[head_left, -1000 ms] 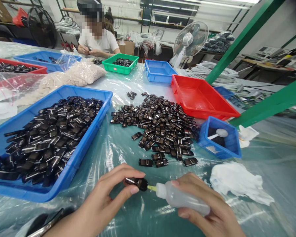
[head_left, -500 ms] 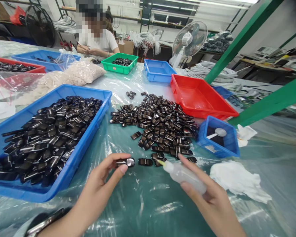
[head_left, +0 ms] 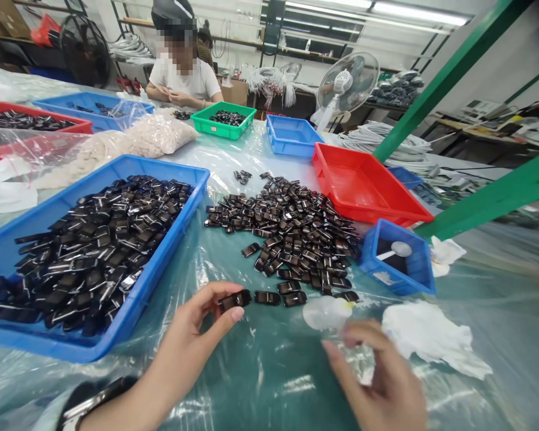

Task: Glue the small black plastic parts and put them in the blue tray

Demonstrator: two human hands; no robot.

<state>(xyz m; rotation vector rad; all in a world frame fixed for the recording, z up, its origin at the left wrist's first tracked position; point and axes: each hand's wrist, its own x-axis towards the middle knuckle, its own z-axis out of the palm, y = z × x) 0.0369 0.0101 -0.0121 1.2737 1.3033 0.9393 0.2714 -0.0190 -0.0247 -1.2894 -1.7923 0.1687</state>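
Note:
Between the thumb and fingers of my left hand (head_left: pixel 202 323) is a small black part (head_left: pixel 234 301), just left of a short row of similar parts (head_left: pixel 267 297) on the table. My right hand (head_left: pixel 377 371), slightly blurred, has its thumb and fingers apart and holds nothing. Beyond its fingertips lies a translucent squeeze bottle (head_left: pixel 326 313) with a yellowish tip, on its side. Behind the row spreads a large pile of black parts (head_left: pixel 291 221). A blue tray (head_left: pixel 161 263) full of black parts stands on the left.
A small blue bin (head_left: pixel 397 278) holds a white spoon. Crumpled white tissue (head_left: pixel 431 338) lies at right. Further back are a red tray (head_left: pixel 363 185), a blue tray (head_left: pixel 291 137) and a green tray (head_left: pixel 224 127) of parts. A person (head_left: pixel 184 81) sits across the table.
My right hand has let go of the squeeze bottle, which now lies on the table, and has moved back from it. The part in my left hand has turned and shows a darker face.

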